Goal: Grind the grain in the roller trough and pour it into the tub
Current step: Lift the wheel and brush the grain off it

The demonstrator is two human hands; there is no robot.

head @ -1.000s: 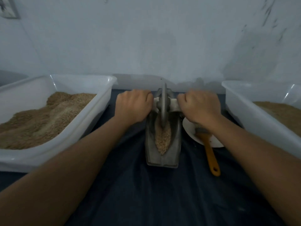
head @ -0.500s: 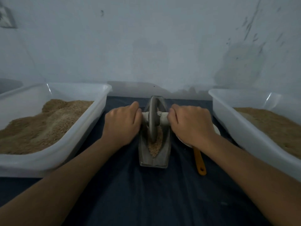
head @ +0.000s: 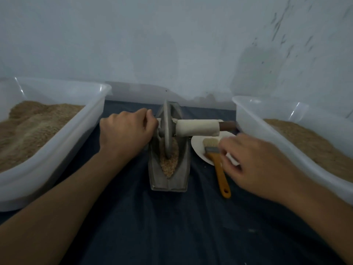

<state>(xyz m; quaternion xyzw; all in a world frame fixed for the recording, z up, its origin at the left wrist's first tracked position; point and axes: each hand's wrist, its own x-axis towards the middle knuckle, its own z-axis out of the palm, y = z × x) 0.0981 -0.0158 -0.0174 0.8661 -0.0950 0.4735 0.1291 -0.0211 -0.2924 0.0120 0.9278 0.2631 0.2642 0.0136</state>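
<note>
Grain [head: 169,162] is seen lying in a narrow metal trough [head: 169,180] that sits on a dark cloth between the two forearms, its long axis running straight away from the body. A grey grinding wheel [head: 167,131] stands upright in the trough, with an axle handle [head: 198,127] running crosswise, wrapped in pale tape on its right half.

The left hand [head: 127,131] is closed around the left end of the axle, just left of the wheel. The right hand [head: 261,165] is off the handle; it is held loosely open and slightly blurred, with its fingertips over a brush [head: 215,158] whose bristles rest on a small white plate [head: 198,148]. Whether the brush is touched cannot be told. The brush's orange handle points back towards the body, just left of the right hand.

Half a second earlier both hands were clamped on the axle either side of the wheel; now the right one has been released, leaving the taped grip bare.

Two white tubs holding brown meal flank the scene: the left tub [head: 63,142] lies outside the left hand, the right tub [head: 267,127] just beyond the right hand. The trough is nearer the left hand. Grinding appears to be finishing, with sweeping and pouring judged to be next.
</note>
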